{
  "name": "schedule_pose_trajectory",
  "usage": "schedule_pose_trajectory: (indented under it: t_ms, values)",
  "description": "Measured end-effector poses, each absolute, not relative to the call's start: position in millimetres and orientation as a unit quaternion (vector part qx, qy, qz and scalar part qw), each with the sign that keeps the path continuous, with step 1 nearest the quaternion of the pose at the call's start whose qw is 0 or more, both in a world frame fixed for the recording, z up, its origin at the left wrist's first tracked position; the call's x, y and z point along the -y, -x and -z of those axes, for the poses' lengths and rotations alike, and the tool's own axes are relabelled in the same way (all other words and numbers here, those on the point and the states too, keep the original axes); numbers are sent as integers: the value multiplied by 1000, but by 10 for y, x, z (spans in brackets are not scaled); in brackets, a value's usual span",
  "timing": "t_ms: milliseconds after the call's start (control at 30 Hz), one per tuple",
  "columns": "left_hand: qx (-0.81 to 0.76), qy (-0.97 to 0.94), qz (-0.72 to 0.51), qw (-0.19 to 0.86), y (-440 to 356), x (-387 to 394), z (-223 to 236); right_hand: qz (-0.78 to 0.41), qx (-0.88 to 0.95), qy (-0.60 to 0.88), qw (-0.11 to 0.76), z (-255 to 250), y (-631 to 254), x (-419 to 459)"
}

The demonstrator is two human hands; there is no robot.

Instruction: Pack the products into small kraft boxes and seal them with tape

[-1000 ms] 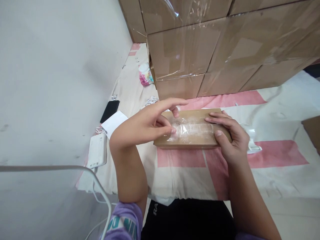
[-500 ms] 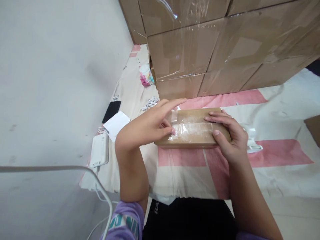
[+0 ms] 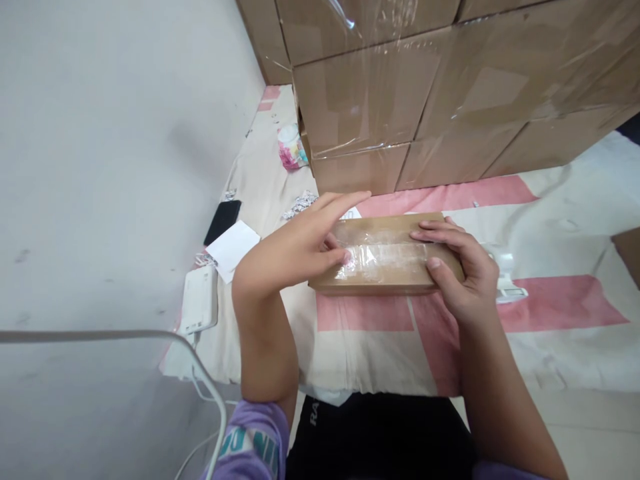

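Note:
A small brown cardboard box (image 3: 385,291) lies in front of me with clear tape (image 3: 383,257) running along its top. My left hand (image 3: 320,237) is over the box's left end, thumb and curled fingertips pinched at the end of the tape while the other fingers stretch out above. My right hand (image 3: 457,263) grips the right end, its thumb on the near side of the top and its fingers across the far side. Just beyond that hand lies a white plastic object (image 3: 507,277), partly hidden by it.
Large taped cartons (image 3: 360,100) are stacked behind the box. To the left lie a white paper (image 3: 234,248), a black phone-like slab (image 3: 223,221), a white power bank-like block (image 3: 199,299), crumpled scraps (image 3: 300,205) and a colourful wrapped roll (image 3: 291,148). A white cable (image 3: 210,377) arcs at lower left.
A bit of clear tape standing out above my left fingertips no longer shows there. The left hand has shifted very slightly; the right hand keeps its grip on the box.

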State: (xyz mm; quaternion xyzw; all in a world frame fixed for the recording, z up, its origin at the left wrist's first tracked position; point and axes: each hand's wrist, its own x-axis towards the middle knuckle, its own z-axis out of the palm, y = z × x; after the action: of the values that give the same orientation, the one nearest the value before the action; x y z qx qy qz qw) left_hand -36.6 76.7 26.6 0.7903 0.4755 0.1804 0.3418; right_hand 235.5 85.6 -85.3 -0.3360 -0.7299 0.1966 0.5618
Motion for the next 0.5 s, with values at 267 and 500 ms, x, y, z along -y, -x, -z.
schedule_pose_trajectory:
  t_ms: [267,500]
  values:
    - [-496,-779,-174,342,313,-721,-325,-197,727,340,563,846,-2352,-841]
    - [-514,-754,-181,365,283,-695,-360,-200,728,337,562,857,-2358,-847]
